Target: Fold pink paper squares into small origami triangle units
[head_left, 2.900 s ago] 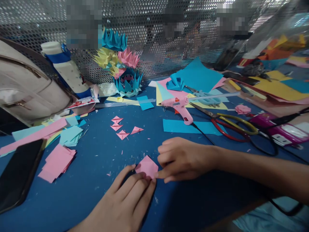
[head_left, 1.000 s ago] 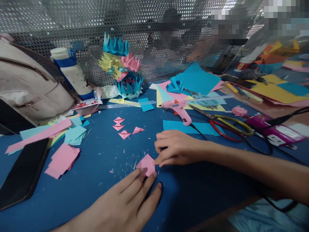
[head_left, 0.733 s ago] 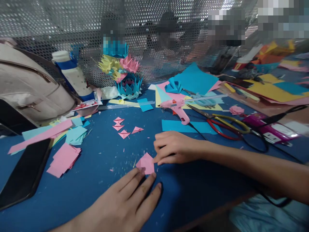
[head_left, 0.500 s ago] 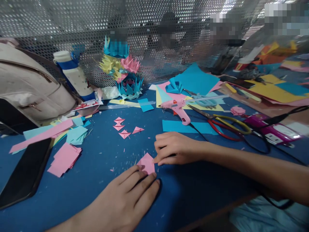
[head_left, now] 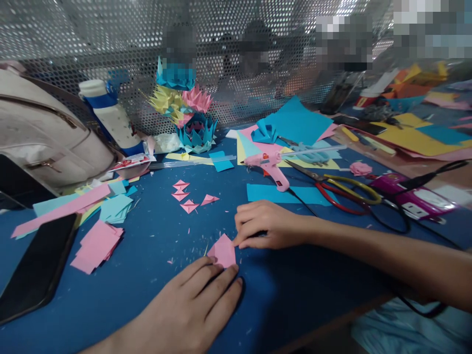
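A small square of pink paper lies on the blue table, one corner pointing away from me. My left hand is flat, its fingertips resting on the paper's near edge. At the paper's right corner, my right hand pinches with thumb and forefinger; the other fingers are curled in. Beyond the paper sit several small folded pink paper pieces. A stack of pink paper squares lies to the left, with pale blue squares behind it.
A pink glue gun lies past my right hand, beside red-and-yellow-handled scissors and a purple power strip. Folded paper flowers stand against the perforated metal panel. A phone, bottle and bag are on the left.
The view has shifted very slightly. Both hands stay at the pink paper, with my right fingertips still at its right corner; little else differs.
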Demonstrator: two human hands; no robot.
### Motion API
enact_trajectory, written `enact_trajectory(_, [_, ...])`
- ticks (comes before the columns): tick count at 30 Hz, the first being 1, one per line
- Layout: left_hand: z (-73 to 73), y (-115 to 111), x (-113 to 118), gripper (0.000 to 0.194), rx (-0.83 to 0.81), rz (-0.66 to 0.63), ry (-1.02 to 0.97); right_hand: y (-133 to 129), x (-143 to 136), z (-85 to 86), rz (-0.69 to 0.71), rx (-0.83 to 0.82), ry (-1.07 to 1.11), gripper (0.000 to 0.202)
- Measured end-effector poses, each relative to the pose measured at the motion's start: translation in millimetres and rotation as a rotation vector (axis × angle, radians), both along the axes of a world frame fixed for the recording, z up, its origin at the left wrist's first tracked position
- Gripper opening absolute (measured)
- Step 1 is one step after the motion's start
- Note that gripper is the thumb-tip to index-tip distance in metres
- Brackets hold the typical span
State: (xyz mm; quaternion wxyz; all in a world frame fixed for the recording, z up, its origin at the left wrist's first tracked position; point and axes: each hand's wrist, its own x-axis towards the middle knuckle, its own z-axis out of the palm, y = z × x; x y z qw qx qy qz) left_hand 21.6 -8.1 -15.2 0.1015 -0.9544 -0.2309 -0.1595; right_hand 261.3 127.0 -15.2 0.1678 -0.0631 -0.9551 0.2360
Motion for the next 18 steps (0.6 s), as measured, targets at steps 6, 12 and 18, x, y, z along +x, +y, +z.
enact_trajectory(6, [-1.4,-0.4,-0.2,0.044,-0.053,0.029,0.025,-11.0,-8.5,2.4,-0.236,-0.176,-0.012,0.013])
enact_trajectory(12, [-7.7,0.5,-2.0,0.042,-0.072,-0.011,-0.035,-20.2,-17.9,6.3,-0.294,-0.152,-0.113,0.01])
enact_trajectory(18, [-6.6,10.9,-13.2,0.043,-0.338,0.032,-0.151,-23.6,-16.9,7.6,-0.296,-0.152,-0.15,0.008])
